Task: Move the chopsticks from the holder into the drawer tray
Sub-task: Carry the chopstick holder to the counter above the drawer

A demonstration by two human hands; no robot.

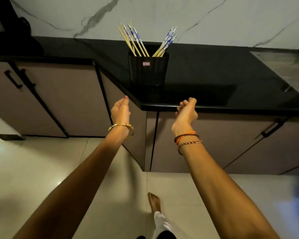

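Both grips hold nothing: left hand (pixel 120 109) loosely cupped, right hand (pixel 186 112) half curled at the black desk (pixel 205 75) edge. Chopsticks (pixel 141 42) stand in the holder (pixel 148 69) at 12 o'clock.

Dim indoor light, warm-greenish cast. The black countertop (pixel 205 75) is the darkest zone, nearly featureless, w/ a soft glossy sheen along its front edge and a pale reflection patch at its far right. Holder (pixel 148 69) on it barely separates from the surface; its shadow merges below. Wall behind the countertop is brighter, evenly lit. Floor (pixel 41 169) below the countertop is lightest, w/ washed glare at far left and a blue blurred smear at lower right. Strong wide-angle bending: countertop edges bow. Slight motion softness on both hands; the corners go soft.
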